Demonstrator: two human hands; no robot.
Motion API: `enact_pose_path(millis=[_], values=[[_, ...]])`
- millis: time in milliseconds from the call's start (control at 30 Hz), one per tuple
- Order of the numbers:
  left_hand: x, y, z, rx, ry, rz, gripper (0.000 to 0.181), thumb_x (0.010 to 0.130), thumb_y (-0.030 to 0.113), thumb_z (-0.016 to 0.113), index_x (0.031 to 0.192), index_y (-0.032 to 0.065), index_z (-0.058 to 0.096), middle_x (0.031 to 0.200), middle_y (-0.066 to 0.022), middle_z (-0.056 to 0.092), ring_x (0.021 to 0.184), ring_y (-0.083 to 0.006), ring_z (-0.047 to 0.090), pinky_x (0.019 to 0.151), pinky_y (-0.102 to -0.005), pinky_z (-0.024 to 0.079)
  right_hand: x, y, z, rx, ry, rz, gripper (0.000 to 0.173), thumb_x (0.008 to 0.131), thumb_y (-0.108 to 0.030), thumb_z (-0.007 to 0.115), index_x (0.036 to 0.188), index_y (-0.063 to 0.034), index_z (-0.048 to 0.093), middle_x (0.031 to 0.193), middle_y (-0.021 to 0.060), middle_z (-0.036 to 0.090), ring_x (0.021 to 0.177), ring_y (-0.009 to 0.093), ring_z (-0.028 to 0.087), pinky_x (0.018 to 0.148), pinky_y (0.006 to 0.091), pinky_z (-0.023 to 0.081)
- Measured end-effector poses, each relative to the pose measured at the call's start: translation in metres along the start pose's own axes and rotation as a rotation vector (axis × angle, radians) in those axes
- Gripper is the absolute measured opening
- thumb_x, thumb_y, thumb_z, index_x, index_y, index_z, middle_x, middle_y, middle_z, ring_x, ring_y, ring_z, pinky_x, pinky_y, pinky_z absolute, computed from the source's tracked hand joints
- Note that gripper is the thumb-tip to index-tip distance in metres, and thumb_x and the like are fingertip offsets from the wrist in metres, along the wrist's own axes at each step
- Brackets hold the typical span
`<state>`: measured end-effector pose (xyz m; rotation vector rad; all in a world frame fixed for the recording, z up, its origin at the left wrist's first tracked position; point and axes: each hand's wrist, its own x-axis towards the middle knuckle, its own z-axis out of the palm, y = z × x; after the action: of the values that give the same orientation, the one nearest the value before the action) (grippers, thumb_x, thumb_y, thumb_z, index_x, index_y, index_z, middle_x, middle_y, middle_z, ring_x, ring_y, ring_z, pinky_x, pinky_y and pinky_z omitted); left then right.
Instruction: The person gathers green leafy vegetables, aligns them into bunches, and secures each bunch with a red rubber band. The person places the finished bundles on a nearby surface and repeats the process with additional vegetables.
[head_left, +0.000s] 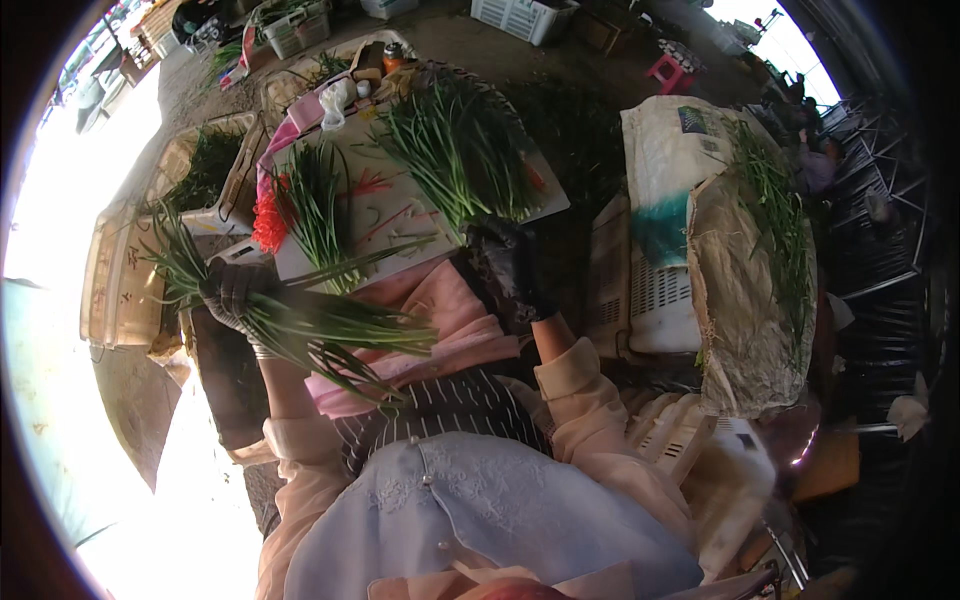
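My left hand (236, 294), in a dark glove with a pale cuff, is closed round a bunch of long green leafy stalks (337, 322), likely chives; their pale ends point right over my lap. My right hand (510, 259), in a black glove, is at the cut ends of a large pile of the same greens (457, 150) on a white board (382, 217). Whether its fingers grip any stalks cannot be told. A smaller heap of greens (315, 202) lies on the board's left part, beside a bundle of red ties (270, 221). Loose red strips and stalk bits are scattered between the heaps.
Left of the board stands a plastic crate (244, 161) with greens in it. At the right, a woven sack (660, 150) and a brown sheet (720, 300) with greens cover white crates (660, 300). An orange-brown jar (393, 56) and a white plastic bag (335, 101) are at the board's far edge.
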<state>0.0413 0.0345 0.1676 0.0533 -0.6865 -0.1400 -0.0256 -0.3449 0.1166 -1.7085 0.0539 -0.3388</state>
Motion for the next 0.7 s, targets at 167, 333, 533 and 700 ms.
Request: enact_pose_path(millis=[167, 333, 533, 700], values=[[0.003, -0.005, 0.021, 0.368, 0.221, -0.145, 0.016, 0.092, 0.023, 0.054, 0.094, 0.0068, 0.052, 0.066, -0.0006, 0.051, 0.058, -0.0117, 0.052, 0.055, -0.0269, 0.041, -0.015, -0.005, -0.065, -0.069, -0.091, -0.036, 0.056, 0.08, -0.015, 0.068, 0.129, 0.0023, 0.049, 0.131, 0.0179, 0.05, 0.122, 0.025, 0.047, 0.101, 0.035, 0.039], [0.006, -0.099, 0.009, 1.173, 0.183, -0.578, 0.033, 0.082, 0.012, 0.069, 0.11, 0.0007, 0.055, 0.096, -0.0108, 0.064, 0.088, -0.021, 0.062, 0.076, -0.0331, 0.052, -0.017, -0.064, 0.012, -0.39, -0.408, -0.349, 0.104, 0.072, -0.045, 0.077, 0.147, -0.0013, 0.019, 0.15, 0.024, 0.021, 0.14, 0.036, 0.02, 0.113, 0.0394, 0.021], [0.022, -0.153, 0.008, 1.273, 0.468, -0.31, 0.041, 0.081, 0.003, 0.071, 0.117, 0.0014, 0.052, 0.104, -0.0079, 0.062, 0.095, -0.0185, 0.06, 0.085, -0.0324, 0.049, 0.018, -0.058, 0.117, -0.022, -0.288, -0.409, 0.084, 0.069, -0.016, 0.078, 0.136, -0.0002, 0.031, 0.128, 0.0203, 0.047, 0.118, 0.033, 0.047, 0.1, 0.0389, 0.038], [0.055, -0.141, -0.009, 1.418, 0.221, -0.303, 0.049, 0.079, 0.002, 0.071, 0.123, 0.0006, 0.05, 0.102, -0.0083, 0.062, 0.095, -0.0217, 0.059, 0.086, -0.0326, 0.047, 0.074, -0.026, 0.14, -0.18, -0.1, -0.46, 0.079, 0.075, -0.007, 0.072, 0.141, -0.0018, 0.029, 0.118, 0.0159, 0.058, 0.104, 0.024, 0.058, 0.087, 0.0357, 0.047]])
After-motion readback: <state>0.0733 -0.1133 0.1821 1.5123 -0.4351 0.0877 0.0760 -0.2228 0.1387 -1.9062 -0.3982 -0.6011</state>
